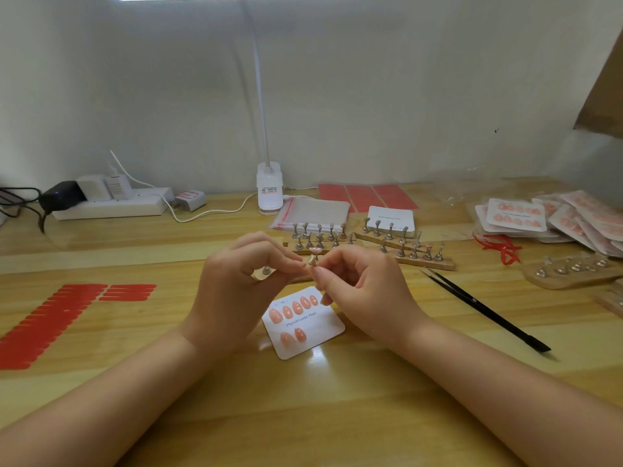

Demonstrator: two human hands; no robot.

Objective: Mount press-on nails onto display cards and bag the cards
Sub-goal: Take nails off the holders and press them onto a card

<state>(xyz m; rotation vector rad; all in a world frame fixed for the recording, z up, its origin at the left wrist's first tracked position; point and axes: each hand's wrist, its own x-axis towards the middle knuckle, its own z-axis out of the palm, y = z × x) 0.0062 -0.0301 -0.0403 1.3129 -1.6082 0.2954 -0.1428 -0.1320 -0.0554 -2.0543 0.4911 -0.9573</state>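
Both hands are raised together above the table (pixel 337 399), fingertips meeting over the far edge of the card (pixel 303 323). The left hand (pixel 236 281) pinches a small metal stand (pixel 312 261) by its stem, and a second stand base (pixel 266 271) shows tucked under its curled fingers. The right hand (pixel 357 284) pinches at the head of the same stand, where a pink nail (pixel 316 251) sits; whether the nail has come free of the stand cannot be told. The card lies flat directly beneath and slightly nearer the person than the fingertips, turned so its rows run from lower left to upper right. It carries five nails in the upper row and two in the lower row; the remaining lower positions, toward the card's right side, are bare. In my judgement the step in hand is detaching the nail for the third lower position. That position lies down and toward the person from the pinch, closer to the right hand, whose wrist already overhangs the card's right corner. The mounted nails stand with their long axes across the rows, so the new nail would need the same orientation. Further stands sit on wooden strips (pixel 404 246) beyond the hands, empty bags (pixel 313 214) behind them, bagged cards (pixel 539 217) far right, tweezers (pixel 482 308) at right.
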